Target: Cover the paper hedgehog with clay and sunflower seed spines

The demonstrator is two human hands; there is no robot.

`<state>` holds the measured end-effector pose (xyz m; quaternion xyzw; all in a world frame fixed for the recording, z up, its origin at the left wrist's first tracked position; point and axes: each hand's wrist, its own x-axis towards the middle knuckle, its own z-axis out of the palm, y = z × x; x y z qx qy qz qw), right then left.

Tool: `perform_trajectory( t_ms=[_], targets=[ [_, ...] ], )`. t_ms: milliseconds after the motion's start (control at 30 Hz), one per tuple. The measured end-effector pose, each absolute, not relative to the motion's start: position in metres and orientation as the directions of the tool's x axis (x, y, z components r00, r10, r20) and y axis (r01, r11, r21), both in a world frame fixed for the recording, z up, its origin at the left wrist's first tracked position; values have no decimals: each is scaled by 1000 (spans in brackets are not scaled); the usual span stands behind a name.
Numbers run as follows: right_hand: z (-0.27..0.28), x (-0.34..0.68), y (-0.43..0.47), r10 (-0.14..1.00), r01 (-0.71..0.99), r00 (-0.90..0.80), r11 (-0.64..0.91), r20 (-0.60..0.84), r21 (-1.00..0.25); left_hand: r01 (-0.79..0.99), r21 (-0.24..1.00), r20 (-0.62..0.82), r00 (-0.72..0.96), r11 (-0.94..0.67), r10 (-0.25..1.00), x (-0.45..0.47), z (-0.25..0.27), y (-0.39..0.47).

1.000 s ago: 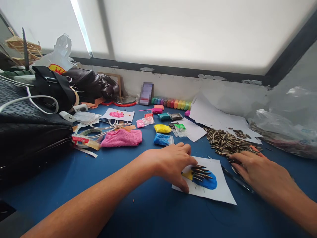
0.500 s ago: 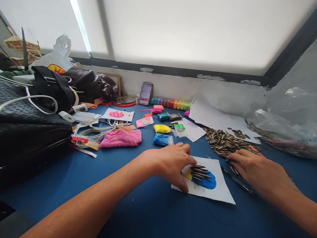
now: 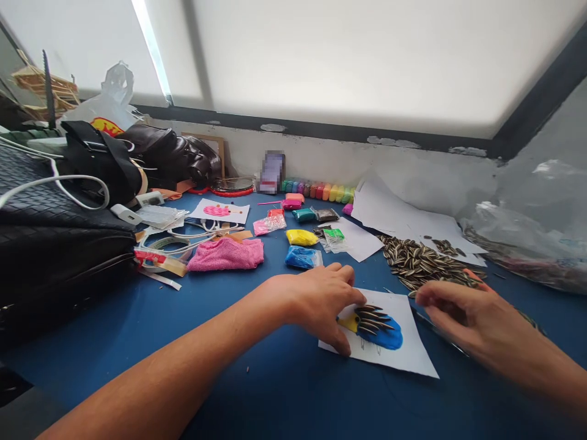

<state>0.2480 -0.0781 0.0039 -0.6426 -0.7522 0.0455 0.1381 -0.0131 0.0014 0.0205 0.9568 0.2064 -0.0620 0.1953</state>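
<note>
My left hand (image 3: pixel 323 305) is spread, its thumb and index finger resting on the left side of a white sheet of paper (image 3: pixel 415 360). On that sheet lies a hedgehog figure with a blue clay body (image 3: pixel 392 339) and a yellow clay face (image 3: pixel 351 322). Several striped sunflower seeds (image 3: pixel 373 318) stick out of the blue clay like spines. Pencilled legs show below. My right hand (image 3: pixel 468 318) hovers right of the sheet, thumb and fingers curled together; what they pinch, if anything, is hidden. Just beyond it is a heap of sunflower seeds (image 3: pixel 422 260).
A thin pen-like tool (image 3: pixel 440 333) lies under my right hand. Bagged clay in blue (image 3: pixel 300 256) and yellow (image 3: pixel 301 237) sits beyond my left hand. A pink cloth (image 3: pixel 225 253), a black bag (image 3: pixel 64 256), a propped phone (image 3: pixel 272 172) and a plastic bag (image 3: pixel 527 244) surround the work.
My right hand has drawn back slightly from the seed heap and lifted, its fingers more curled. My left hand keeps its place on the paper.
</note>
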Motion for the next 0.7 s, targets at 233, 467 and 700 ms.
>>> perform_trajectory(
  t_ms=[233, 467, 700],
  targets=[
    [22, 226, -91, 965, 838, -249, 254, 76, -483, 405, 355, -183, 914, -843, 362, -13, 17, 3],
    [18, 220, -102, 896, 849, -416, 443, 153, -287, 401, 335, -183, 915, -853, 358, -13, 19, 2],
    [8, 217, -103, 823, 817, -472, 543, 317, -194, 389, 351, -169, 921, -851, 351, -13, 15, 3]
  ],
)
